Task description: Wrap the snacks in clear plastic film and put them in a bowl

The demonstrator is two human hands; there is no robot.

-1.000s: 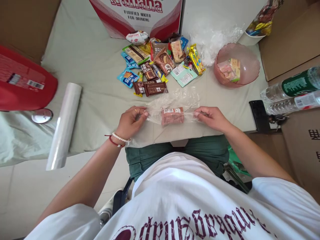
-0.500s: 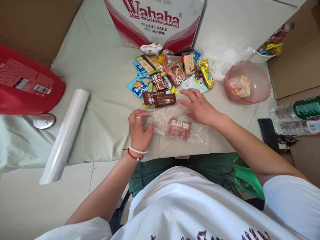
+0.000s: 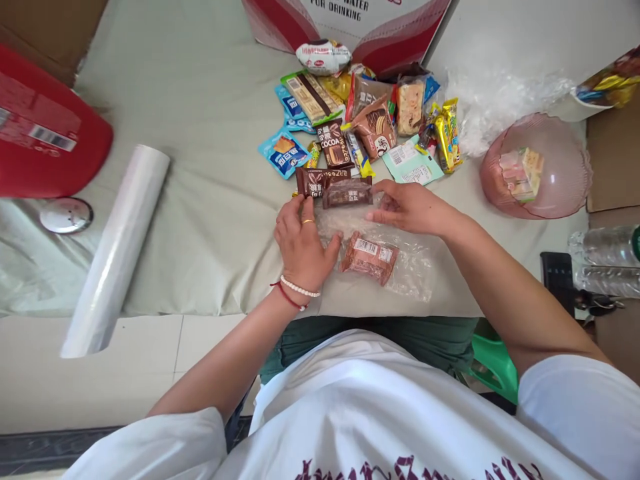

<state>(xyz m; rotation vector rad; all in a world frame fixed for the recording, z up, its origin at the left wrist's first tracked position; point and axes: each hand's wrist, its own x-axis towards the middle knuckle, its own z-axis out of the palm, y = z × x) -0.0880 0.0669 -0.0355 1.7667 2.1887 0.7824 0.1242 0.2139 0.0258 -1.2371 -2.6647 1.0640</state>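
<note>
My left hand (image 3: 306, 243) lies on the table at the left edge of a clear plastic wrapper (image 3: 415, 267), thumb apart from the fingers. My right hand (image 3: 415, 208) has its thumb and fingers at the wrapper's upper right edge and appears to grip it. Between my hands, on the plastic, lies a pinkish-brown snack packet (image 3: 370, 259) with its barcode up. A dark brown wafer packet (image 3: 347, 192) sits just beyond my fingertips, and clear plastic seems to stand in front of it. Beside it is another brown packet (image 3: 310, 180).
A pile of snacks, with a cocoa packet (image 3: 336, 143) and a blue packet (image 3: 284, 153), lies before a water carton (image 3: 350, 33). A pink glass bowl (image 3: 537, 200) stands right. A plastic film roll (image 3: 117, 247) and a red container (image 3: 50, 127) are left.
The view has shifted down and closer. My right hand has come down to the wrapper's edge, and the plastic there is raised toward the brown packet.
</note>
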